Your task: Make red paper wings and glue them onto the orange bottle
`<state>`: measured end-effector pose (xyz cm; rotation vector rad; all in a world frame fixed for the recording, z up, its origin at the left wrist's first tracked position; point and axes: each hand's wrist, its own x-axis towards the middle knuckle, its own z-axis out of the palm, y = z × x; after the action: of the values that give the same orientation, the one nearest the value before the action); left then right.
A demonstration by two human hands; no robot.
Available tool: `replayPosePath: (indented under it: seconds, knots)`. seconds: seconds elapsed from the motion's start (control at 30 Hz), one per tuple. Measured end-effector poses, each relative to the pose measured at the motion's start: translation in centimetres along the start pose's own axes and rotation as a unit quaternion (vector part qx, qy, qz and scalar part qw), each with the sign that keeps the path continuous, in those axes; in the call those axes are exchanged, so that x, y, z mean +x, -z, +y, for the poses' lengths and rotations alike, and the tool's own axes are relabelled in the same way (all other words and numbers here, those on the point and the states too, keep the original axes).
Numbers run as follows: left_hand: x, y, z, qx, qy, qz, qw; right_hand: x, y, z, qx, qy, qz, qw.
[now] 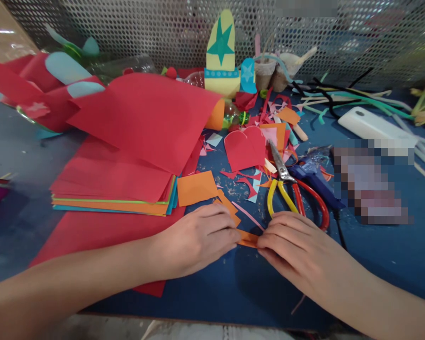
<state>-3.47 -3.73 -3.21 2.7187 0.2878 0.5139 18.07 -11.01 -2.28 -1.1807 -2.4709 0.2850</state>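
Between my two hands lies a narrow folded strip of orange paper (248, 238) near the table's front. My left hand (203, 241) is closed on its left end, and my right hand (295, 248) pinches its right end. The fingertips and the strip's ends are mostly hidden under the hands. Just beyond the left fingers are small orange paper pieces (229, 206) and a larger orange rectangle (197, 188). A thin pink strip (248, 215) runs toward my right fingers. Behind the right hand rest scissors (284, 177) with red and yellow handles.
Left stands a stack of coloured paper (120, 177) with red sheets on top. A blue glue gun (317, 177) and its cord lie right of the scissors. Paper scraps (250, 186), a red cut-out (246, 148) and a yellow paper rocket shape (221, 52) are farther back, before a perforated metal panel (156, 33).
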Motion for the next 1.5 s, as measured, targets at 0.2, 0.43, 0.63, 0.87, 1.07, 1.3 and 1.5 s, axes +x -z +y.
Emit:
replayPosePath:
  seconds: [0.2, 0.43, 0.63, 0.87, 1.07, 1.3, 1.5]
  knots:
    - [0.02, 0.1, 0.13, -0.007, 0.015, 0.011, 1.0, -0.18, -0.12, 0.07, -0.032, -0.007, -0.003, 0.999]
    - [-0.28, -0.09, 0.26, -0.001, 0.025, 0.004, 1.0, -0.66, 0.52, 0.45, -0.054, 0.026, -0.017, 0.998]
    - [-0.36, -0.28, 0.14, 0.019, 0.032, 0.013, 0.999, -0.69, 0.61, 0.74, -0.058, 0.016, -0.013, 0.998]
    - [-0.38, -0.06, 0.21, 0.025, 0.012, 0.002, 1.0, -0.28, 0.61, 0.64, -0.074, 0.023, -0.007, 0.997]
    - [-0.28, -0.06, 0.13, 0.023, 0.03, 0.012, 0.999, -0.14, 0.52, 0.53, -0.07, 0.017, -0.005, 0.997]
    - [0.06, 0.14, 0.15, 0.017, 0.02, 0.034, 0.999, -0.52, 0.39, 0.68, -0.058, 0.015, -0.024, 0.998]
    - [-0.16, -0.2, 0.1, 0.016, 0.005, 0.012, 1.0, -0.35, 0.22, 0.91, -0.04, 0.004, -0.016, 0.999]
